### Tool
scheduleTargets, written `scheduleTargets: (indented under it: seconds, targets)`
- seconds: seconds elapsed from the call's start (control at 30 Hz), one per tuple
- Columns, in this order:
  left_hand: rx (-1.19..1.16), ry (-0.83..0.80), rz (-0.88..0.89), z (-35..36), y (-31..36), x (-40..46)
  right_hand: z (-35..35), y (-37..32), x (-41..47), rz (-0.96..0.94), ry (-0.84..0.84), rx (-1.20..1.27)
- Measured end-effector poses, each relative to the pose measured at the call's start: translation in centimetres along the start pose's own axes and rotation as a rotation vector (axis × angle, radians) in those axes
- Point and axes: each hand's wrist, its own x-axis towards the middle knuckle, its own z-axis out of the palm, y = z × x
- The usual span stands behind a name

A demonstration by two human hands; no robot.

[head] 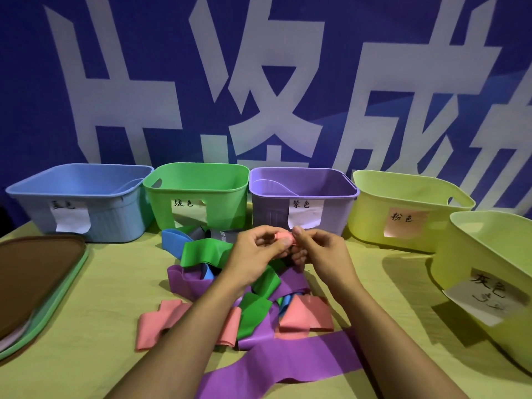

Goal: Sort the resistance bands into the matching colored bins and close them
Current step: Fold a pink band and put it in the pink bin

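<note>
Pink latex, rolled small, is pinched between thumb & fingertips of left hand [256,249] and right hand [319,249]: the pink band [283,236], held just in front of the purple bin [305,194]. Judged v. light, limp, stretchy, a bit tacky; best gripped at the roll's ends so it's not unrolled. Remaining bands [247,298] are heaped below the hands, nearer than the purple bin. Pink-labelled bin [403,214] is seen right of it, open.

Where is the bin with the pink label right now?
In the head view, the bin with the pink label sits on the right of the back row, between the purple bin and the nearer bin with the grey label.
</note>
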Motion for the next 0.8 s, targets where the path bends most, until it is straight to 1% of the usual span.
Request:
scheduleTargets:
  seconds: [0.2,0.3,0.43,0.6,0.8]
  targets:
    - [0.001,0.016,-0.001,-0.11,0.25,-0.08,-0.37,0.10,0.18,-0.054,-0.030,0.004]
    - [-0.056,0.036,-0.042,-0.09,0.30,0.00,-0.25,-0.04,-0.07,-0.076,-0.059,0.046]
    - [-0.095,0.042,-0.045,0.09,0.32,-0.11,-0.11,-0.28,-0.41,-0.090,-0.090,0.084]
    - [-0.046,0.047,-0.033,-0.16,0.50,-0.02,-0.17,-0.16,-0.39,-0.060,-0.089,0.081]
    - [0.061,0.015,-0.003,-0.73,0.32,0.43,-0.05,0.07,-0.47,-0.042,-0.127,-0.004]
